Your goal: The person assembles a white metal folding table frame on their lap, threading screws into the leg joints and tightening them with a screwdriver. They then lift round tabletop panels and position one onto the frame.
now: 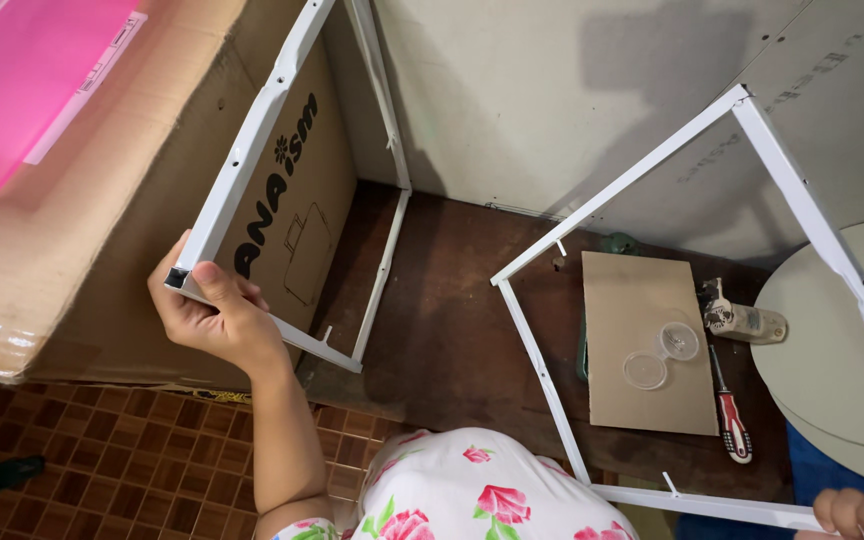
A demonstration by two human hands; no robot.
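Note:
My left hand point(214, 318) grips the near corner of a white metal frame point(252, 150) that stands upright against a large cardboard box point(132, 200). My right hand point(860, 512), only partly in view at the bottom right, holds the lower bar of a second white metal frame point(642, 165). That second frame leans tilted over the dark wooden floor point(452, 330). Small pegs stick out from both frames' bars.
A flat cardboard sheet point(652, 340) lies on the floor with two small clear plastic lids point(660, 356) on it. Beside it lie a red-handled screwdriver point(730, 410) and a small bottle point(747, 320). Round grey boards point(832, 360) sit at right, a pink bin point(22, 80) top left.

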